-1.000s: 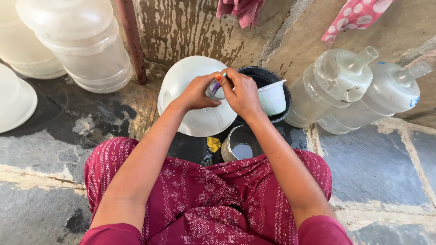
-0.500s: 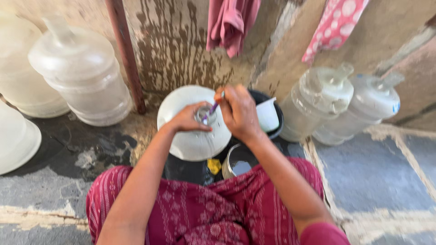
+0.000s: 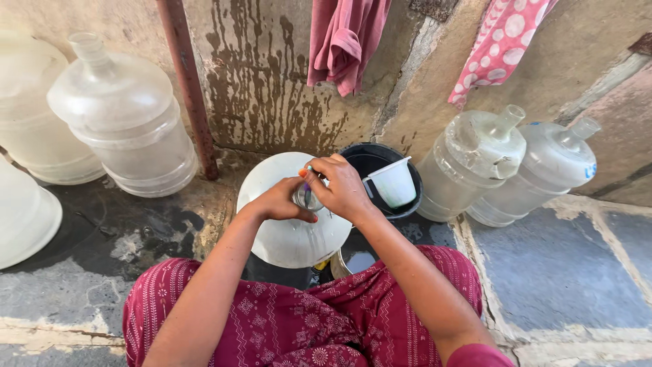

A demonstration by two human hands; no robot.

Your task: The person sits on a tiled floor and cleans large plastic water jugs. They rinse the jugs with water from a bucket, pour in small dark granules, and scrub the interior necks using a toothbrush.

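Two hands meet at frame centre over a big water jug [image 3: 292, 231]: left hand [image 3: 280, 202] clasps its neck, right hand [image 3: 341, 187] fingers closed on a thin brush [image 3: 307, 187], apparently scrubbing the mouth.

- There is a single view, from a camera worn on the person's head; no second view shares the scene.
- It looks steeply down and forward over the person's own lap in dark red patterned cloth [image 3: 305, 326], which fills the bottom edge.
- It faces a stained, water-streaked plaster wall [image 3: 272, 88] that crosses the top of the frame, with a rusty upright metal pipe [image 3: 187, 88] against it.
- The left hand [image 3: 278, 202] and right hand [image 3: 343, 187] sit close, near the centre.
- The wide lens also takes in large clear plastic water jugs at the left [image 3: 125, 115] and right [image 3: 475, 160] edges, and the grey stone floor [image 3: 564, 272].
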